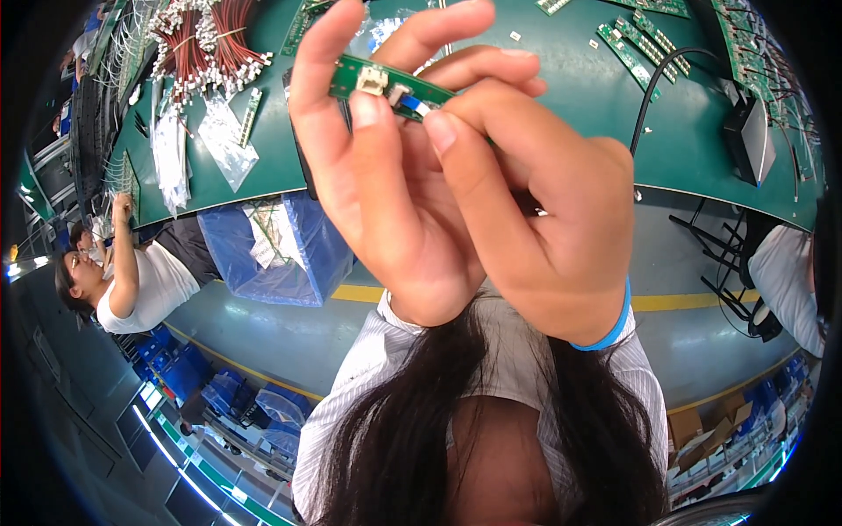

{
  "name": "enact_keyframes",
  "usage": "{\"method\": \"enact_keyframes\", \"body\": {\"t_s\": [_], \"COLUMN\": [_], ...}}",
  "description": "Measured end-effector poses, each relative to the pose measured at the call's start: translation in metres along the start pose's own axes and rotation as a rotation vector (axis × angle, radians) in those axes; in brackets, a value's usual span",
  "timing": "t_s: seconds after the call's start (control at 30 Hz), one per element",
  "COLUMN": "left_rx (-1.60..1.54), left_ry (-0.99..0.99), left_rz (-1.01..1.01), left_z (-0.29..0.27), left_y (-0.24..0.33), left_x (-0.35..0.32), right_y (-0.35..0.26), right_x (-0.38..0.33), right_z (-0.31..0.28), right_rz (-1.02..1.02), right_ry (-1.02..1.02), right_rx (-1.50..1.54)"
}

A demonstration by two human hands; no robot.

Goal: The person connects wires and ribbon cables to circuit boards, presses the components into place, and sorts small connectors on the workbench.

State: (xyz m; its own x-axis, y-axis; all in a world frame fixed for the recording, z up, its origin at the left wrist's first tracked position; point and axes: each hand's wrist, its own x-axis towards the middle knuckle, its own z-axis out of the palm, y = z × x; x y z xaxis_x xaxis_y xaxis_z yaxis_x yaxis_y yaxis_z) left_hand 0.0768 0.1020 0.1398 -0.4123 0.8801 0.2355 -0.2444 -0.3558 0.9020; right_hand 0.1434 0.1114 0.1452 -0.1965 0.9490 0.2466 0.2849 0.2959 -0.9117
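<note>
My left hand (381, 188) is raised palm up over the bench edge, closed on a narrow green circuit board (346, 77) between thumb and fingers. A cream connector (372, 81) stands on the board beside the left thumb tip. Close by, a short flat ribbon cable (412, 104) with a blue end meets a smaller connector on the same board. The thumb and forefinger of my right hand (557, 197), which has a blue band at its wrist, pinch the cable's white part. My right fingers cover the far end of the board and cable.
The green bench (561, 96) carries bundles of red-and-black wires (206, 44), plastic bags (228, 140), several circuit boards (627, 57) and a black stand (750, 140) with a cable. Below the edge hangs a blue-lined bin (307, 254). A co-worker (149, 285) is at the left.
</note>
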Motion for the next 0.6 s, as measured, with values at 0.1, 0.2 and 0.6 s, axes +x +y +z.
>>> {"method": "enact_keyframes", "body": {"t_s": [0.1,0.2,0.6], "left_rx": [0.032,0.036,0.166], "left_ry": [0.003,-0.012,0.092], "left_rz": [0.008,0.004,-0.031], "left_z": [-0.001,-0.001,0.012], "left_y": [-0.001,-0.001,0.001], "left_x": [0.001,0.001,0.003], "right_y": [0.000,0.002,0.004], "right_x": [0.001,0.001,0.004], "right_z": [-0.001,-0.002,-0.005], "right_rz": [-0.007,-0.020,-0.106], "right_ry": [-0.030,-0.048,-0.044], "right_rx": [0.001,-0.003,0.009]}}
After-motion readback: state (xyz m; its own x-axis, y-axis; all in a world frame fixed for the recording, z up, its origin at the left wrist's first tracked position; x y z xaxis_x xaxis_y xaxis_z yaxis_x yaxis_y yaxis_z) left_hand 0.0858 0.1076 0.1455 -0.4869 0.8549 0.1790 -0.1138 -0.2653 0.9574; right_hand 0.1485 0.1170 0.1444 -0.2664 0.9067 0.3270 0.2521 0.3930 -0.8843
